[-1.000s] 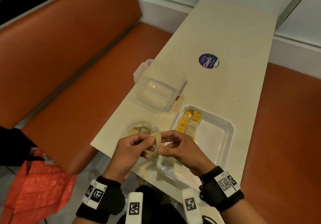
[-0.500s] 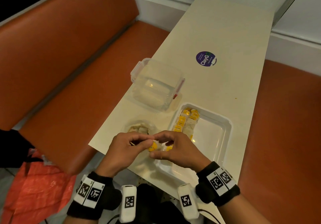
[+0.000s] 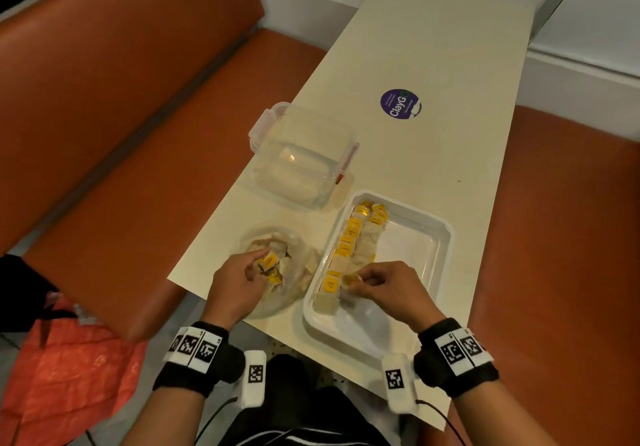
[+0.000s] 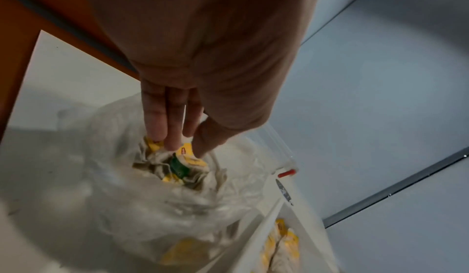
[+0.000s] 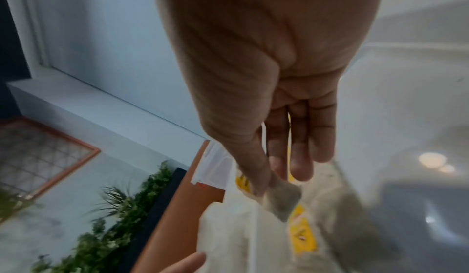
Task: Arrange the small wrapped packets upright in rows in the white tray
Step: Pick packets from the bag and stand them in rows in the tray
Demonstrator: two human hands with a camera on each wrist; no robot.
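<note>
Yellow-labelled packets (image 3: 349, 238) are standing in two rows along the left wall of the white tray (image 3: 441, 238). Half a second ago both hands were meeting over one packet; now they are parting. The right hand (image 3: 388, 284) is pinching that packet (image 5: 283, 199) at the near end of the rows, likely seating it. The left hand (image 3: 239, 283) is reaching into the clear bag (image 3: 304, 262) of loose packets on the bench (image 3: 433, 47), fingertips closing on the next one (image 4: 187, 153). Behind it, a clear lidded box (image 3: 301, 155) is sitting unused.
</note>
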